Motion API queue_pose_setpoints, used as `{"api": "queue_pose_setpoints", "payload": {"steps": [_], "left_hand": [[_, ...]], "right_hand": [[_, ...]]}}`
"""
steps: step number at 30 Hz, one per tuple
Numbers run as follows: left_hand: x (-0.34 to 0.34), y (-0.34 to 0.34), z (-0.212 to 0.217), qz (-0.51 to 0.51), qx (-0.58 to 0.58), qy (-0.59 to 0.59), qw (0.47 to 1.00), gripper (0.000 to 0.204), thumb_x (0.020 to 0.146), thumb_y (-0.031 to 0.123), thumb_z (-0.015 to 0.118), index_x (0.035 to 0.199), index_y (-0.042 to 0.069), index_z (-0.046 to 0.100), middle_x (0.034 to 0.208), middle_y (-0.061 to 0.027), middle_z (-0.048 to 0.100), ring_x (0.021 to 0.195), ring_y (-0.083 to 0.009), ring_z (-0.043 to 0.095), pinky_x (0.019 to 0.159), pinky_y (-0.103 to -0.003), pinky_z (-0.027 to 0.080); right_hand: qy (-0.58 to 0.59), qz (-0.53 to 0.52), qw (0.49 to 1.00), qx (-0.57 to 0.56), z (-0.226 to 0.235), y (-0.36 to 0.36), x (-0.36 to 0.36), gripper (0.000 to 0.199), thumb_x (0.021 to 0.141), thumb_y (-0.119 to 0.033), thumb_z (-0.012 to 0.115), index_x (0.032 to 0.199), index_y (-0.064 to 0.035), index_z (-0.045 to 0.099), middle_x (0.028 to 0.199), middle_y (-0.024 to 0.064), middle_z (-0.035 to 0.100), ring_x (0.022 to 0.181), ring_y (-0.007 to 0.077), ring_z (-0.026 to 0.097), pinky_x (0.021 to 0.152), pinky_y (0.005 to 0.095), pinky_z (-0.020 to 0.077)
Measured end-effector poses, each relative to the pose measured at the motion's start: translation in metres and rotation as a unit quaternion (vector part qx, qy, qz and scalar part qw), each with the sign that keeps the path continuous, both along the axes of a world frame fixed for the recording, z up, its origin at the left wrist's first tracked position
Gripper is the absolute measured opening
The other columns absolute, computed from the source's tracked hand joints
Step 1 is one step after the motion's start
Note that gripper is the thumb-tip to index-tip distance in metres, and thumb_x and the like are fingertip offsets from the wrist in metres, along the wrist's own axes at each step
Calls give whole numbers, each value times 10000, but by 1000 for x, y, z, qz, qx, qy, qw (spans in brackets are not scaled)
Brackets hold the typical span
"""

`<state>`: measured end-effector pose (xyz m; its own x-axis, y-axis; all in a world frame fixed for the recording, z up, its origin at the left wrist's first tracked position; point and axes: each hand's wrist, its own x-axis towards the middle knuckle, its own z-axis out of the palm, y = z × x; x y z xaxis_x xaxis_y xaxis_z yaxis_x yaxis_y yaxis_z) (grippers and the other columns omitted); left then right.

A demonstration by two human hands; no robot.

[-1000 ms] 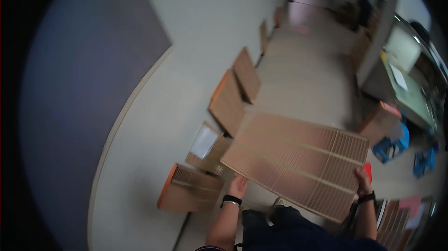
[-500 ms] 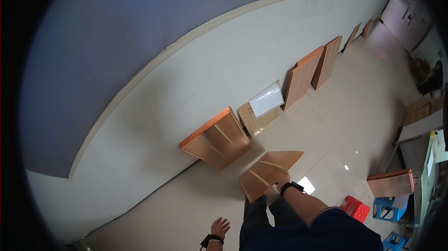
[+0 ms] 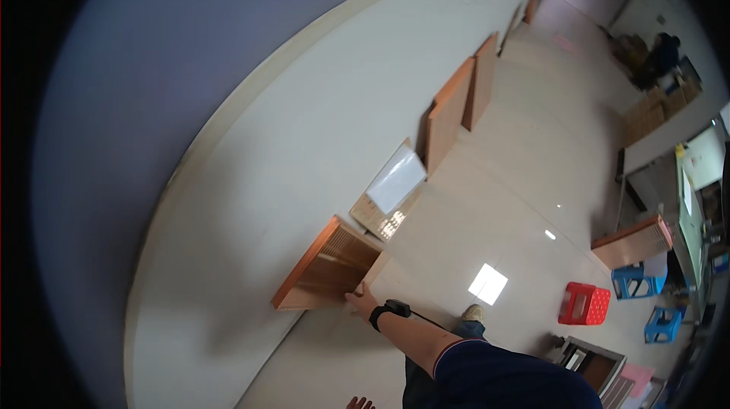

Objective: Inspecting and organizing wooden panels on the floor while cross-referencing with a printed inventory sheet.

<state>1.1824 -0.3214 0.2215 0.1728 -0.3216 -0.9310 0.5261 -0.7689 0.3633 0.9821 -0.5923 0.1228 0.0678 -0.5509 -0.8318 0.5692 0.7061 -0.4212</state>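
Observation:
My right hand (image 3: pixel 363 296) is closed on the near edge of a thin copper-coloured sheet (image 3: pixel 373 272), seen almost edge-on. The sheet stands against a stack of copper-coloured panels (image 3: pixel 315 266) that leans on the white wall; motion blur hides whether the two touch all along. A black band with a small dark box and a cable is on my right wrist. Of my left hand (image 3: pixel 360 404), only the fingers show at the lower edge; they are apart and hold nothing.
Beside the stack lean a cardboard piece (image 3: pixel 366 219) with a white plastic-wrapped packet (image 3: pixel 397 179), then more orange-brown panels (image 3: pixel 449 116). To the right stand a red stool (image 3: pixel 585 304), blue stools (image 3: pixel 637 283) and another panel stack (image 3: pixel 633 242). A person (image 3: pixel 660 59) is far off.
My right hand has carried the sheet left, from in front of my legs to the stack at the wall. My left hand has dropped mostly out of view. The view has turned.

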Motion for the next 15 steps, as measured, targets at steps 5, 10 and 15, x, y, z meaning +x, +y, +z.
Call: {"api": "queue_pose_setpoints", "payload": {"steps": [5,10,15], "left_hand": [[-61,-88,-7,-143,13,-1,990,398,896,183,356,1248,5,301,1224,-210,394,1069,-325,453,871,-403,431],[-131,-168,-29,-237,-43,14,970,422,883,195,399,1245,-2,308,1204,-204,417,1058,-331,457,882,-408,418],[-220,-229,-41,-303,-87,-29,949,330,842,80,419,1161,40,342,1064,-175,465,915,-325,518,759,-434,464]], "right_hand": [[38,114,986,-115,-22,49,-126,617,792,-199,537,1326,-163,231,951,82,570,810,183,582,650,320,499],[55,12,997,-43,-67,180,-316,492,813,-128,463,1280,-136,307,1001,91,565,800,266,570,644,443,467],[102,-221,966,91,-34,280,-448,370,851,-184,400,1211,-102,383,1001,163,542,824,300,571,670,438,478]]}}
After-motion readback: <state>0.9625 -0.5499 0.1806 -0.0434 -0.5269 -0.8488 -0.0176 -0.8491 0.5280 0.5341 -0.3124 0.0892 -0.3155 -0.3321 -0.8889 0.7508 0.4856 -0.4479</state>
